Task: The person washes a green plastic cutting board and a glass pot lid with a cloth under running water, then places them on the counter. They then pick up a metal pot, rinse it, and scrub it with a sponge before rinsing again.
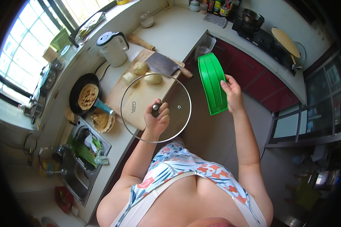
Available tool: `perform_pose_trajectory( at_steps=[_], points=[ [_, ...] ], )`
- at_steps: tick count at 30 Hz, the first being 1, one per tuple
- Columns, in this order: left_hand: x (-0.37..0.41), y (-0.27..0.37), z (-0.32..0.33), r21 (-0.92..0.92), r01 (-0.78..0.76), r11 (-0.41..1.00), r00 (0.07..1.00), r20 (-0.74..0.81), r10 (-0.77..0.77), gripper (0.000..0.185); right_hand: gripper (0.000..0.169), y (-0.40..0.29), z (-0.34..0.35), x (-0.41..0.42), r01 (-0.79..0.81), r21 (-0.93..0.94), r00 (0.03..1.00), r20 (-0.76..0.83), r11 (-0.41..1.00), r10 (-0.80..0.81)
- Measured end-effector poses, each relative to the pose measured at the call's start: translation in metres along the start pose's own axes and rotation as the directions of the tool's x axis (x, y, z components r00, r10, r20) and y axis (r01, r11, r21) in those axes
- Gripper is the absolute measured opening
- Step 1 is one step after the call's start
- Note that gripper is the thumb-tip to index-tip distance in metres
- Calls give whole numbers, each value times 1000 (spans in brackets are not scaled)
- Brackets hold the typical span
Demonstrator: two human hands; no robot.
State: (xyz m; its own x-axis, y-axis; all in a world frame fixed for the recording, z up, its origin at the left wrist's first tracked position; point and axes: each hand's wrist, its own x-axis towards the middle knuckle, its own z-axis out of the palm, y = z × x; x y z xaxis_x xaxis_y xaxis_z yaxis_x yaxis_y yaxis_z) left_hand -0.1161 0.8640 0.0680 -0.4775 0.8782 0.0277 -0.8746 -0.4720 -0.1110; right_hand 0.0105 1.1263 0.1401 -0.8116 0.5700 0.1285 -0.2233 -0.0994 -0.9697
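Note:
My left hand [157,119] grips the dark knob of a round glass pan lid [170,124] with a metal rim, held up over the counter's edge. In my right hand [233,95] is a green ribbed plastic tray or rack [213,83], raised over the floor. Behind the lid lies a wooden cutting board [119,95] with balls of dough [140,68] and a cleaver [162,63] on it. Left of the board, a frying pan [74,95] holds a browned flatbread [88,97]. Beside the pan, a basket [111,124] holds more flatbread pieces.
A white electric appliance with a handle [111,51] stands behind the board. The steel sink [76,176] at lower left holds green vegetables [83,150]. A gas stove [264,41] with a dark pot [251,20] is at upper right. A glass jar [146,20] stands on the back counter.

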Motion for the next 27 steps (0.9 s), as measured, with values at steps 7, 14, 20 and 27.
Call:
perform_pose_trajectory(
  at_steps=[7,14,20,27],
  points=[
    [166,5,-20,14,31,999,999,-35,-30,13,27,-5,-83,130,-50,-61,999,-24,997,49],
    [316,4,-18,32,43,999,998,-52,-41,15,28,-3,-169,267,-95,-75,995,21,993,97],
    [421,0,-41,37,-95,995,994,-50,97,16,28,33,-228,405,-134,-69,984,112,989,141],
    [503,-11,-44,69,-361,930,913,-177,367,13,27,70,-263,581,-263,-45,922,284,964,264]
  ],
)
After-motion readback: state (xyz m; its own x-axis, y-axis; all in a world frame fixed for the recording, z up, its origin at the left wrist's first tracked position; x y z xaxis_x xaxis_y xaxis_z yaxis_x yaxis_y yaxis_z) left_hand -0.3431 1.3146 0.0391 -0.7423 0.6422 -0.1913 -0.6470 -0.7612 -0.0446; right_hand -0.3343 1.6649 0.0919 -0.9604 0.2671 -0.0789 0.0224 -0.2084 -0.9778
